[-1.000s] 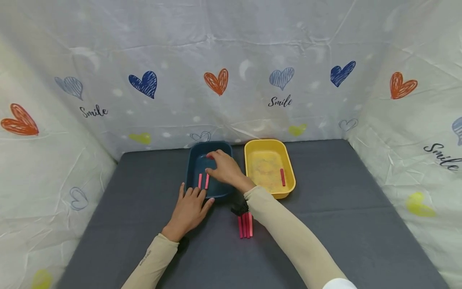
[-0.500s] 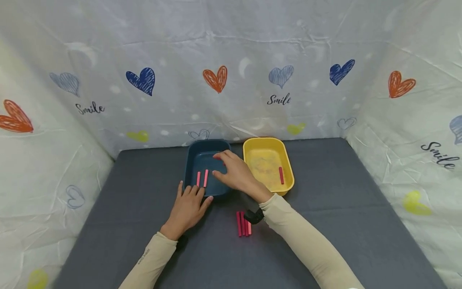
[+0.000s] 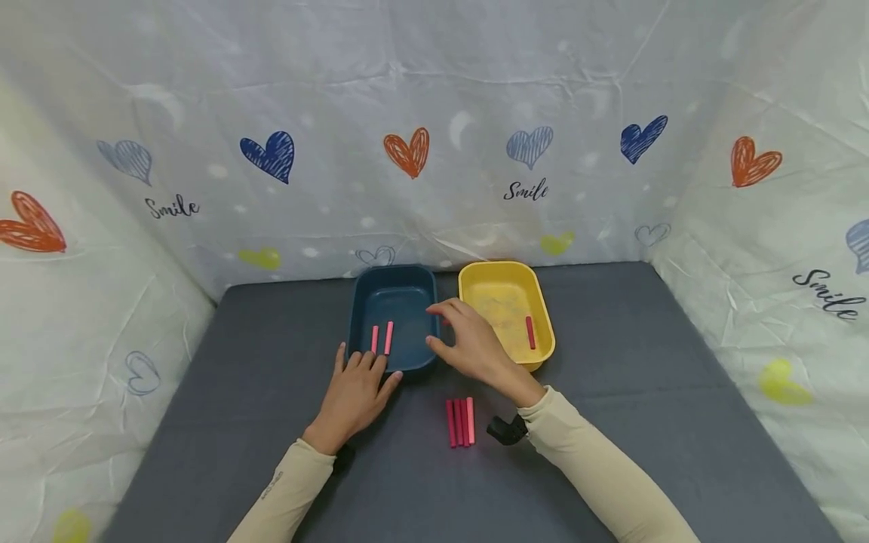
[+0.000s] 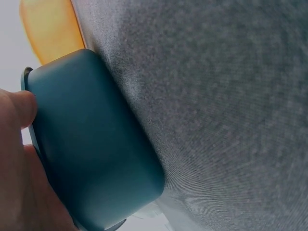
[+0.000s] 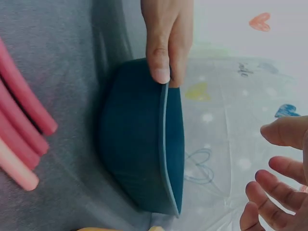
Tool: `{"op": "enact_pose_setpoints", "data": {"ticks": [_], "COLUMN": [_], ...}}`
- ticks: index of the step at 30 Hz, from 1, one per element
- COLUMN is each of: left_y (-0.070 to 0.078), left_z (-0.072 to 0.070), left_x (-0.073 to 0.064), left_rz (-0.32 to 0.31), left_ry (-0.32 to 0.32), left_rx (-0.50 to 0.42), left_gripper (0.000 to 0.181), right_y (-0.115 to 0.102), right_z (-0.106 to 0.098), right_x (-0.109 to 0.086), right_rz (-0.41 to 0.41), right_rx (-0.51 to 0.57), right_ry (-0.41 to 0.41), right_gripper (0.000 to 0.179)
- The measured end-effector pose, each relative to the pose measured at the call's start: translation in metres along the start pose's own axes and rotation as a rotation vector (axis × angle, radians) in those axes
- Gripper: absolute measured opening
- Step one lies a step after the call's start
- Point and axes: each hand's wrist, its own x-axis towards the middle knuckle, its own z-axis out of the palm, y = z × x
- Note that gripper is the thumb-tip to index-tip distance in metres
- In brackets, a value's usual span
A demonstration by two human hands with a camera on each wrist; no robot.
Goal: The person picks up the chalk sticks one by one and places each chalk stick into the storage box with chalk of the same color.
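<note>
My left hand [image 3: 353, 396] holds the near rim of the dark blue tray [image 3: 396, 276], thumb outside and fingers over the edge, as the right wrist view shows. Two pink chalk-like sticks [image 3: 389, 338] lie inside that tray, the left one partly behind its near rim. Over the gap between the trays hovers my right hand [image 3: 470, 343], its thumb and fingers apart. Nothing is visible between them in the right wrist view, where the fingers [image 5: 279, 192] curve loosely. A dark red stick [image 3: 530, 332] lies in the yellow tray [image 3: 545, 320].
Several red and pink sticks [image 3: 460, 422] lie side by side on the grey cloth [image 3: 645, 430], in front of the trays. A black wrist camera [image 3: 508, 431] is on my right wrist. Behind the trays hangs a white curtain [image 3: 326, 219] printed with hearts.
My right hand has moved right, from over the blue tray to the gap beside the yellow one. My left hand keeps its hold on the rim. The sticks lie as before.
</note>
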Motion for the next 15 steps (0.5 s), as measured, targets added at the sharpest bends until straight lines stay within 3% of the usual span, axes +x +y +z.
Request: {"op": "enact_pose_setpoints", "data": {"ticks": [6,15], "left_y": [0.0,-0.001], "left_z": [0.0,-0.001], "left_x": [-0.001,-0.001], "left_rz": [-0.011,-0.006], "left_ry": [-0.035,-0.031], "left_rx": [-0.015,-0.022], "left_gripper": [0.045,0.042], "right_y": [0.006,0.019], "right_z": [-0.004,-0.011], "right_x": [-0.016,-0.037], "right_rz": [-0.014,-0.012], "right_rx": [-0.021,0.023], "right_ry": [0.046,0.071], "right_gripper": [0.042,0.04]}}
